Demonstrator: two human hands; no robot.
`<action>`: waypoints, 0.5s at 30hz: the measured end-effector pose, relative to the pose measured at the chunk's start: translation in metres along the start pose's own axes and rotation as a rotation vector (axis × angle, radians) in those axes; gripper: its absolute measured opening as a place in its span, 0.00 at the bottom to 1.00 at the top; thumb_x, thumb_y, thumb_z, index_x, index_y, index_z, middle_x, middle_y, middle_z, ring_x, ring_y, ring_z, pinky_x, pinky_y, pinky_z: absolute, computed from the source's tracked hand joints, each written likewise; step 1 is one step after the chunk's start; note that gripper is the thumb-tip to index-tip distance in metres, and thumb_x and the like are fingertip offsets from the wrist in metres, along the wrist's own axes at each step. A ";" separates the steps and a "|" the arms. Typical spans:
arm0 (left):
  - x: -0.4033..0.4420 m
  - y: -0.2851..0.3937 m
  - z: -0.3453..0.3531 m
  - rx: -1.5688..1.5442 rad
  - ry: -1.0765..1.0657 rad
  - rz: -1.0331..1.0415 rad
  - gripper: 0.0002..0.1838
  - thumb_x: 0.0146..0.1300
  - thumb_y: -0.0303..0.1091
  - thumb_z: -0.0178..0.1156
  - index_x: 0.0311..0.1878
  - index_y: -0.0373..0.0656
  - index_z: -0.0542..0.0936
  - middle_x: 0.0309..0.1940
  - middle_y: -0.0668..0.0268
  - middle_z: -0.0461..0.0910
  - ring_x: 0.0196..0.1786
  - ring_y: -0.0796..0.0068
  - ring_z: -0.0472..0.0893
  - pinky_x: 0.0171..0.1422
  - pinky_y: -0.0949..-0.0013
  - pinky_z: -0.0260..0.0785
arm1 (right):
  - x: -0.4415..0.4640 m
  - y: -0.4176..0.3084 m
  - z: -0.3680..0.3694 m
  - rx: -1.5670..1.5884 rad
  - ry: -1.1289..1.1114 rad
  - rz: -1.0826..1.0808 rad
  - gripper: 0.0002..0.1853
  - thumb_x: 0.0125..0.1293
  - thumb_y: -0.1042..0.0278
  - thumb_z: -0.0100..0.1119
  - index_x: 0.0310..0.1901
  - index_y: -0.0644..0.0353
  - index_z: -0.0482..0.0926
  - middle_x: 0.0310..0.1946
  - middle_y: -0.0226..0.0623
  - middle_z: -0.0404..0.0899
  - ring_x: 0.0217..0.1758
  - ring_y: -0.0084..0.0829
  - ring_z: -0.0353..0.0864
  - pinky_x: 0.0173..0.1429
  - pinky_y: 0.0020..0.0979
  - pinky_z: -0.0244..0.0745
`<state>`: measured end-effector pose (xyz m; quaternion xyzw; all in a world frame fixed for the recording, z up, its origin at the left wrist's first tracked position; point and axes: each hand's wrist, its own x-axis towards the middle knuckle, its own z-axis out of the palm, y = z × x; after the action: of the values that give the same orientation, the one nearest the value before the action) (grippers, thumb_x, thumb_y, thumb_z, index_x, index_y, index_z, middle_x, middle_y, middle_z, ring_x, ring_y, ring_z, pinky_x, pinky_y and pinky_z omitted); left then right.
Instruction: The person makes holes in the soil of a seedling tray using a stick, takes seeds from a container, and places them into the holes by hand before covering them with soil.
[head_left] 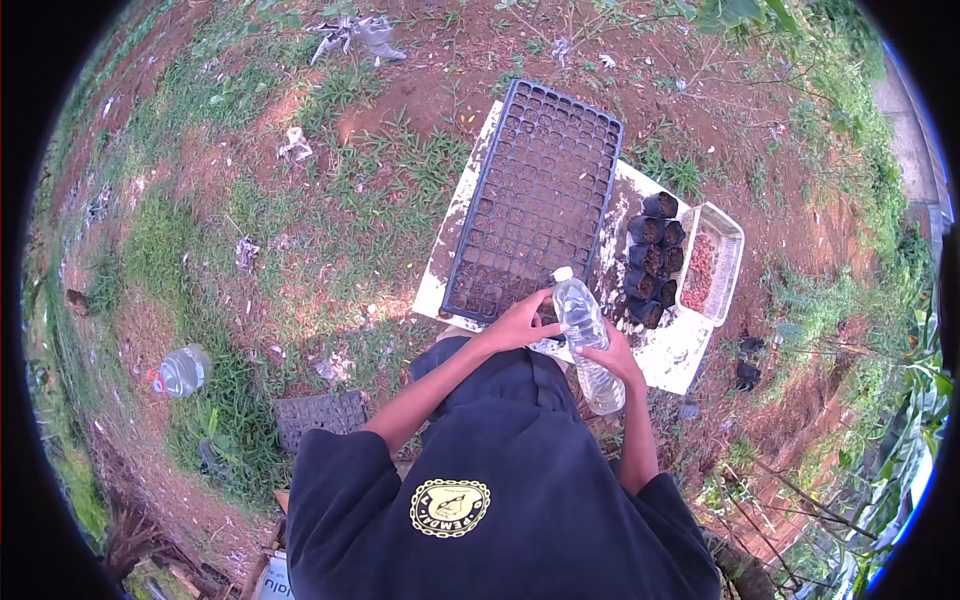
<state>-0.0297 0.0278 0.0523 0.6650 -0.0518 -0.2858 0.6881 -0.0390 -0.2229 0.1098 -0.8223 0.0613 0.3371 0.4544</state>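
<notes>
A clear plastic bottle with a white cap lies aslant between my hands, its cap end over the near edge of the black seedling tray. My right hand is wrapped round the bottle's lower middle. The fingers of my left hand are at the bottle's upper part, just below the cap, and seem to pinch or touch it; what they grip is too small to tell. Dark soil fills the tray's cells.
Several black soil-filled bags and a clear plastic box of reddish pellets stand on the white board, right of the tray. A large bottle and a grey tray lie on the grass at left.
</notes>
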 end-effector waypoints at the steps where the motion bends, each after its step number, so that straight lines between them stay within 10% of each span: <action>1: -0.001 0.001 -0.001 -0.001 -0.023 -0.015 0.47 0.62 0.50 0.71 0.77 0.37 0.60 0.64 0.52 0.74 0.34 0.77 0.78 0.42 0.69 0.74 | -0.001 -0.001 0.003 0.028 0.005 -0.010 0.41 0.50 0.56 0.79 0.65 0.66 0.73 0.53 0.41 0.83 0.56 0.32 0.82 0.63 0.35 0.74; 10: -0.002 0.002 -0.019 0.045 -0.090 0.031 0.38 0.64 0.47 0.69 0.72 0.40 0.70 0.62 0.56 0.78 0.41 0.76 0.80 0.53 0.67 0.75 | -0.004 0.035 0.019 0.236 0.166 -0.163 0.45 0.46 0.56 0.83 0.65 0.65 0.72 0.54 0.40 0.82 0.59 0.32 0.81 0.66 0.36 0.72; 13: -0.005 0.006 -0.035 0.041 0.243 0.002 0.25 0.66 0.41 0.68 0.64 0.43 0.79 0.52 0.67 0.85 0.41 0.83 0.77 0.43 0.77 0.69 | -0.014 0.028 0.008 0.364 0.316 -0.185 0.47 0.44 0.65 0.84 0.66 0.64 0.69 0.55 0.41 0.81 0.58 0.32 0.81 0.67 0.36 0.72; 15: -0.005 -0.005 -0.050 0.366 0.418 0.111 0.27 0.63 0.45 0.70 0.63 0.46 0.79 0.59 0.58 0.79 0.56 0.67 0.77 0.61 0.64 0.67 | -0.007 0.027 0.000 0.395 0.441 -0.265 0.47 0.44 0.66 0.84 0.66 0.64 0.69 0.56 0.41 0.81 0.58 0.33 0.81 0.67 0.37 0.73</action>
<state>-0.0131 0.0743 0.0434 0.8190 0.0041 -0.0899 0.5667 -0.0559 -0.2399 0.0951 -0.7722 0.1149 0.0700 0.6209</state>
